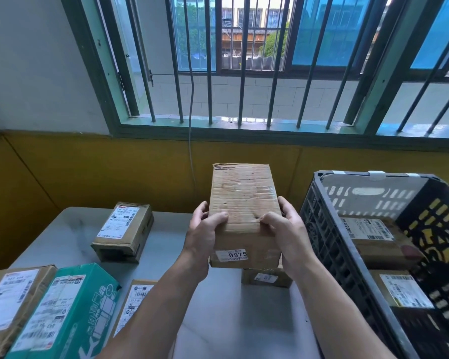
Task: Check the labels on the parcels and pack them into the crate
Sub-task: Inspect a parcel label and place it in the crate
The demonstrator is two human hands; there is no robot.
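Note:
I hold a brown cardboard parcel (244, 200) up in front of me, above the table. My left hand (205, 229) grips its left side and my right hand (283, 226) grips its right side, thumbs on the top face. A small white sticker (231, 255) reading 0975 faces me on its near end. The black plastic crate (329, 244) stands to the right, holding two labelled brown parcels, one at the back (373, 237) and one nearer (402, 288).
On the grey table (218, 307) lie more parcels: a brown one (123, 231) at the back left, a green box (65, 312), a brown box (11, 301) at the far left, one (135, 301) under my left forearm, a small one (266, 277) below the held parcel. A barred window is behind.

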